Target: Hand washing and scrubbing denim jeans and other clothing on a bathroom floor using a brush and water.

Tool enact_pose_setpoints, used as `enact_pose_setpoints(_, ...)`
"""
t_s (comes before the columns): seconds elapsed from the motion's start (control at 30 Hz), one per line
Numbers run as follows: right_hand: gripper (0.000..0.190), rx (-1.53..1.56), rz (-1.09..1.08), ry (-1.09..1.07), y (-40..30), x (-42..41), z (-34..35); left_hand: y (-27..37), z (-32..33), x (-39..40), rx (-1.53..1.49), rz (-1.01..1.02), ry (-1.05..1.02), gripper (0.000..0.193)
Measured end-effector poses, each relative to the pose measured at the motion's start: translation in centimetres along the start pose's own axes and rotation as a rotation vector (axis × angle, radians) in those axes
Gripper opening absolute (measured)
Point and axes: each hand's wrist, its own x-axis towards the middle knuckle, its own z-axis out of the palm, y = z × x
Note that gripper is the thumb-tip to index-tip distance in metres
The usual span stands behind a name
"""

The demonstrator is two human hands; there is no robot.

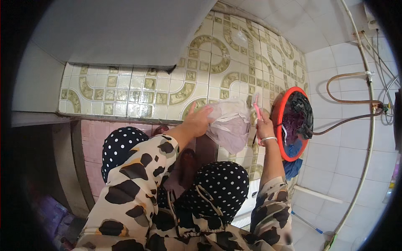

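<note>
A wet, thin whitish cloth [230, 122] lies crumpled on the patterned tile floor [176, 84] in front of me. My left hand [198, 120] rests at the cloth's left edge, thumb spread away from the other fingers, which touch the fabric. In my right hand [265, 128] is a pink-handled scrub brush [257, 109], its pale bristled head pointing away from me. The brush is just to the right of the cloth. A bracelet circles my right wrist.
Right of my right hand stands a red plastic basin [280, 125] with dark and purple fabrics inside. A brown hose [342, 127] runs from the wall pipe [370, 138] to the basin. Blue fabric [292, 168] lies beside it. A large grey panel [125, 34] overhangs the upper left.
</note>
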Motion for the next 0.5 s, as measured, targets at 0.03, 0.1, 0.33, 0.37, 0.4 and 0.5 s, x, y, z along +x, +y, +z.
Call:
enact_pose_setpoints(0.03, 0.043, 0.087, 0.152, -0.052, -0.8, -1.8, -0.5, 0.8, -0.6, 0.5, -0.01, 0.019, 0.0, 0.034)
enact_pose_setpoints(0.1, 0.043, -0.077, -0.415, 0.009, 3.3, -1.3, 1.4, 1.6, -1.8, 1.1, -0.065, -0.093, 0.072, 0.026)
enact_pose_setpoints(0.33, 0.055, -0.583, -0.392, -0.081, -1.0, -4.4, 5.9, -1.2, 1.2, -0.2, 0.106, 0.097, 0.508, 0.021)
enact_pose_setpoints(0.37, 0.055, -0.597, -0.376, -0.054, 0.7, -2.7, 4.4, -0.6, 1.9, 1.1, 0.155, 0.116, 0.491, 0.021)
enact_pose_setpoints(0.4, 0.055, -0.459, -0.383, 0.041, 0.4, -2.2, 3.7, -0.3, 1.8, 1.3, 0.221, 0.109, 0.466, 0.02)
enact_pose_setpoints(0.5, 0.051, -0.364, -0.34, 0.079, -1.8, -3.6, 6.0, -0.3, 1.3, 0.6, 0.156, 0.103, 0.448, 0.021)
